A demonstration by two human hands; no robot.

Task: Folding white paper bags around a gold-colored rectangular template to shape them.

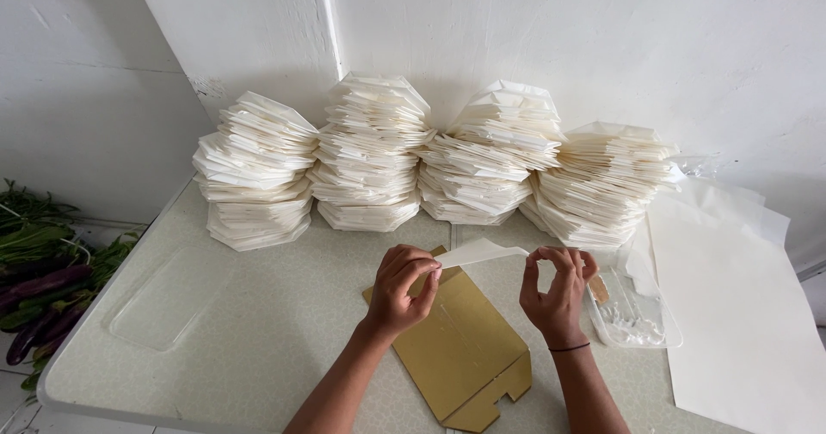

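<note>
Left hand [401,284] is pinching one end of a thin white paper piece [478,252] between thumb and fingertips; right hand [557,289] is closing thumb and forefinger near the other end, though actual contact cannot be told. The paper is hanging above a flat brown cardboard template [465,348] on the speckled table [258,348]. A light, even pinch at both ends probably suits it best, since the sheet looks limp and easily creased. Behind, four stacks of folded paper [379,154] are leaning against the wall; a clear tray [641,326] and large white sheets [740,313] are lying to the right.
</note>
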